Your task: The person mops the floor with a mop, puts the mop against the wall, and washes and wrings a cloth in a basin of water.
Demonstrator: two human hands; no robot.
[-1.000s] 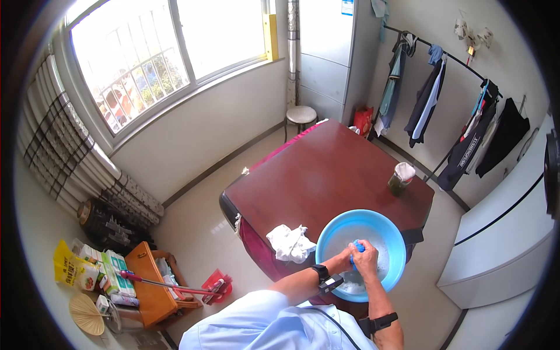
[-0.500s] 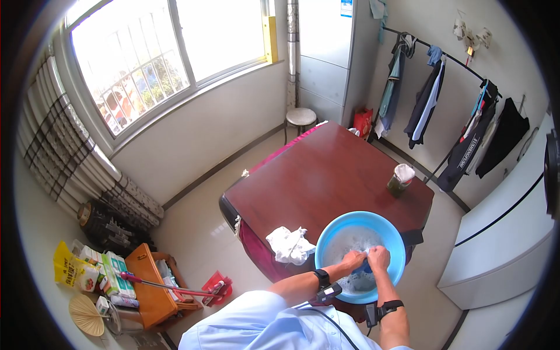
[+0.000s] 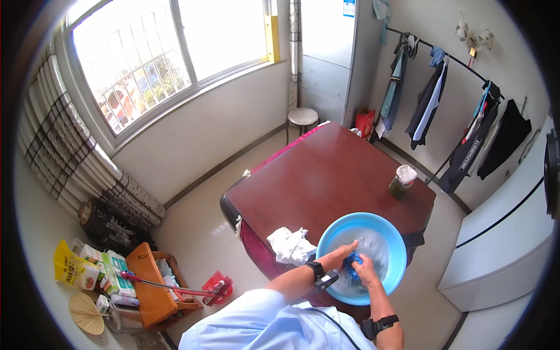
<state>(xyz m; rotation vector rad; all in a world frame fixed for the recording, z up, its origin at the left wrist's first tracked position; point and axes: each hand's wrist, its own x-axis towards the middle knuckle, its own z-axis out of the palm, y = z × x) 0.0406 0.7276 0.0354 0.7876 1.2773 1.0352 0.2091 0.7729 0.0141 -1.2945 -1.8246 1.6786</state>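
Note:
A light blue basin (image 3: 398,239) of sudsy water stands at the near edge of the dark red table. Over the water, both hands are inside the rim. Between them is a wet, bunched blue cloth (image 3: 351,266). My left hand (image 3: 344,253) is closed against its left side, the thumb pointing up and away. My right hand (image 3: 366,269) grips the cloth from the right, fingers curled round it. Part of the cloth is hidden behind the fingers. Left of the basin lies a crumpled white cloth (image 3: 290,245) on the table.
The table (image 3: 315,181) bears a lidded glass jar (image 3: 402,182) beyond the basin. A stool (image 3: 303,116) stands behind it. Clothes hang from a rack (image 3: 429,87) on the right. At lower left are a wooden cabinet (image 3: 143,286) and a red dustpan (image 3: 217,286).
Both hands have moved left across the basin. The blue cloth, which hung below the hands, is now bunched between them. My right hand has come lower than my left.

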